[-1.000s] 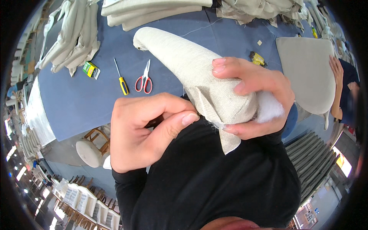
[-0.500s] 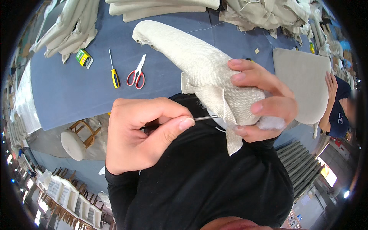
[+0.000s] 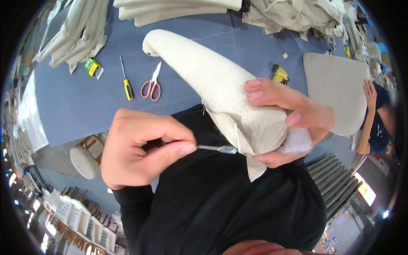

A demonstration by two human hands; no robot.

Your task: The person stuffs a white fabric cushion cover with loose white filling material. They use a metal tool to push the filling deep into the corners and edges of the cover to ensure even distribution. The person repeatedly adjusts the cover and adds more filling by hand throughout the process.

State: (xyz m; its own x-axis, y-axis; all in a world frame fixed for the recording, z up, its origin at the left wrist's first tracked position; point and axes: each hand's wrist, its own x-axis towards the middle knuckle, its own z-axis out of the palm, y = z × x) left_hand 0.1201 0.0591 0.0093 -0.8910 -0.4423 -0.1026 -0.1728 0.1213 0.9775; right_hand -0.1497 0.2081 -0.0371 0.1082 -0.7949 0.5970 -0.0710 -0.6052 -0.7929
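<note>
My left hand [image 3: 146, 148] is closed around a thin metal rod with a flat, shiny tip [image 3: 227, 149]; any handle is hidden in the fist. The tip lies at the edge of a loose fabric flap. That flap belongs to a long, padded piece covered in beige woven fabric [image 3: 221, 72], tapering toward the far left. My right hand [image 3: 304, 108] grips its wide near end, fingers over the top and thumb below. A wad of white stuffing [image 3: 296, 141] sits between this hand and the cover. A pointed fabric tail [image 3: 256, 168] hangs underneath.
On the blue table [image 3: 85, 114] lie red-handled scissors [image 3: 151, 84], a yellow screwdriver [image 3: 127, 86], a small green-yellow box [image 3: 93, 68] and a yellow-black object [image 3: 280, 74]. Beige fabric stacks [image 3: 174, 10] line the back. At right, another person's hand [image 3: 370, 95] touches a beige cushion [image 3: 335, 91].
My left hand has moved left and slightly down, drawing the rod back so its flat tip shows. The padded piece has shifted slightly left and down, and the yellow-black object is now visible.
</note>
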